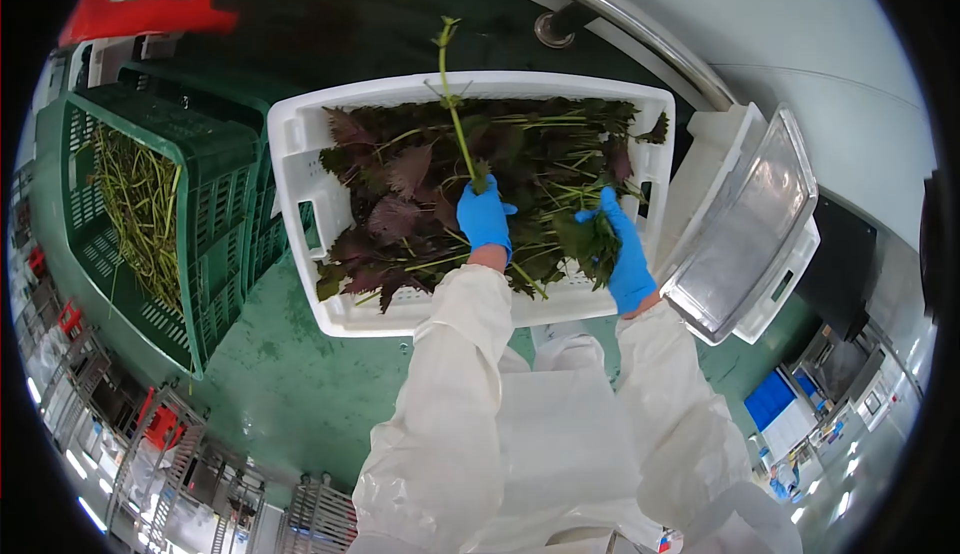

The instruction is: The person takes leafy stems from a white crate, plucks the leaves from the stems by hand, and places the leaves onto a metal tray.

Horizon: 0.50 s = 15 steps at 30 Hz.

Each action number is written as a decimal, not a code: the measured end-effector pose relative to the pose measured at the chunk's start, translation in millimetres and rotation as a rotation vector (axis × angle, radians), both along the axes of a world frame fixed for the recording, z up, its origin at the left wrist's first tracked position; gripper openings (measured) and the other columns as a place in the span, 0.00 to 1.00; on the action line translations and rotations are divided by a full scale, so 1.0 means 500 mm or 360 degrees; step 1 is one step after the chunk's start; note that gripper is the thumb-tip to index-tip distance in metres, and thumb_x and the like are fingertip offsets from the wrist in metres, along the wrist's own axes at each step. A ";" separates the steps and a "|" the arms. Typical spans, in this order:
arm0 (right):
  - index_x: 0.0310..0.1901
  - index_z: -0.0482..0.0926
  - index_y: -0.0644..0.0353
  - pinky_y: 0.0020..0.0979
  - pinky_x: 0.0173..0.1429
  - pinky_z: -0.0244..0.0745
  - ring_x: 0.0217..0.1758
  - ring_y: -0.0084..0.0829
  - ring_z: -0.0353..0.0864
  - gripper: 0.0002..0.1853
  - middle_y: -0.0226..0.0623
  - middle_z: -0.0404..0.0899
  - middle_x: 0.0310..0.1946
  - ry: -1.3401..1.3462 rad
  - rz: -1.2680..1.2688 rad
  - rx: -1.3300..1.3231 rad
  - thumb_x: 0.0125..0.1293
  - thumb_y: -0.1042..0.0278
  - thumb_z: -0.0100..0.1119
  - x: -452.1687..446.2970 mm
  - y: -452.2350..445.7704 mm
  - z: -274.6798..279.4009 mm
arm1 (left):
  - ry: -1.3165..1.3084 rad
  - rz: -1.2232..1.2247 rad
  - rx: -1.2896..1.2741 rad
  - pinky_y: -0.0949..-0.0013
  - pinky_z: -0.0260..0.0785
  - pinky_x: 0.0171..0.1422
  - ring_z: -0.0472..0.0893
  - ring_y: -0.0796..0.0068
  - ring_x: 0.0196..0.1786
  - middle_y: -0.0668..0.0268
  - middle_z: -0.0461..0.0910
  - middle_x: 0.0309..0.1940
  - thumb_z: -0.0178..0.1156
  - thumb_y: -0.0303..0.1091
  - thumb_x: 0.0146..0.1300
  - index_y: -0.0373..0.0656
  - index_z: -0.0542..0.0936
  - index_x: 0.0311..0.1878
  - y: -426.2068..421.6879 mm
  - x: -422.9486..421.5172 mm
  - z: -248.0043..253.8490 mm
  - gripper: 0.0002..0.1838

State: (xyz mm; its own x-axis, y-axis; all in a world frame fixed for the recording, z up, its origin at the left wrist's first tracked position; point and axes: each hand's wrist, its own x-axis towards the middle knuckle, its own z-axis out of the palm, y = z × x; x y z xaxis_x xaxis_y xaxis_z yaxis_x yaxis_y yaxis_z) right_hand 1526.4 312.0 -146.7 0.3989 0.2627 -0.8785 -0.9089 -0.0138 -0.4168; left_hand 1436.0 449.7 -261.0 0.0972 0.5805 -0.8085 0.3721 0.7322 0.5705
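Observation:
A white plastic crate (pixel 480 84) in front of me holds a layer of leafy stems, purple and green, which look like perilla (pixel 405 169). My left hand (pixel 484 222), in a blue glove, is closed around the lower end of a long green stem (pixel 456 119). The stem stands up and away from me, and its upper part looks mostly bare. On the right side of the crate, my blue-gloved right hand (pixel 628 259) is closed on a bunch of green leaves (pixel 590 246). Its inner fingers are partly hidden by the leaves.
To the left, a green slatted crate (pixel 215 234) stands tipped, with many bare stems (pixel 140 219) inside. A red plastic frame (pixel 150 16) is at upper left. White containers and a metal tray (pixel 750 224) lean at right, below a metal rail (pixel 640 24).

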 end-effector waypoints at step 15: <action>0.47 0.83 0.52 0.26 0.43 0.73 0.34 0.28 0.80 0.12 0.32 0.83 0.36 -0.1754 0.0789 -0.0496 0.61 0.68 0.64 0.061 -0.040 0.280 | -0.1106 -0.0595 0.0237 0.76 0.67 0.42 0.72 0.81 0.35 0.64 0.80 0.43 0.49 0.28 0.70 0.37 0.78 0.48 0.028 0.009 0.418 0.10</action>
State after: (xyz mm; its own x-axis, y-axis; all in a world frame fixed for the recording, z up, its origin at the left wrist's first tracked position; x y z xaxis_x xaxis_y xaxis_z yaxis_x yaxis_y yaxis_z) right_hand 1557.2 291.8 -6.5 0.8793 0.4360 -0.1914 0.0533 -0.4896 -0.8703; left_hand 1440.4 463.5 -52.2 0.7591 0.5071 -0.4081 0.1015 0.5270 0.8438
